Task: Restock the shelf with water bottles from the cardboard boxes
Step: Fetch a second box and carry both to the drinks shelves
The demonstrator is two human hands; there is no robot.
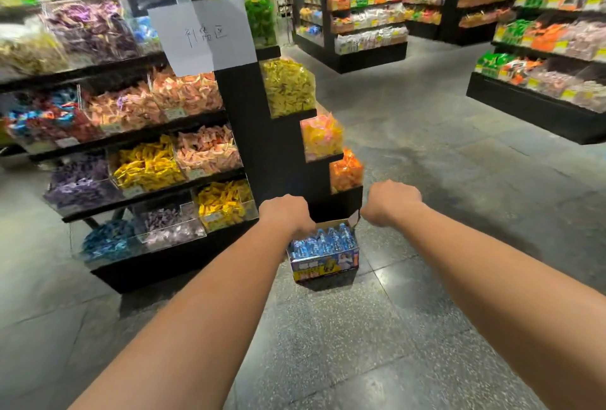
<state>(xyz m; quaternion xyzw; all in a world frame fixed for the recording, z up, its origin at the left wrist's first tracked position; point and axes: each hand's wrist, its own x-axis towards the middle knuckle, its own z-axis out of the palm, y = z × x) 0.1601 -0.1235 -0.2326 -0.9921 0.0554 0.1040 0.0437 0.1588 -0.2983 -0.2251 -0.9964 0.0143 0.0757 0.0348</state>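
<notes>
1. Shop aisle, head view: grey speckled floor [426, 180], and a black stepped candy shelf [249, 134] with clear bins of wrapped sweets on the left. More stocked shelving stands further back.
2. An open cardboard box [323, 267] sits low on the floor line, just beside the end of the candy shelf. It is packed with blue-labelled water bottles [328, 240], upright with caps up.
3. Both arms reach out over the box. The left hand [285, 213] is at its rear-left edge. The right hand [392, 201] is just above the raised right flap [354, 220].
4. Only the backs of the hands show and the fingers curl out of sight. Can't tell whether either has a grip on the box, or whether it is lifted or resting.
5. Judged step: fetching or moving the box, with no bottles on a shelf yet.
6. Next: get a secure two-sided hold, keep the box level so the bottles don't tip, and carry it to the water shelf, which is not identifiable in frame.
</notes>
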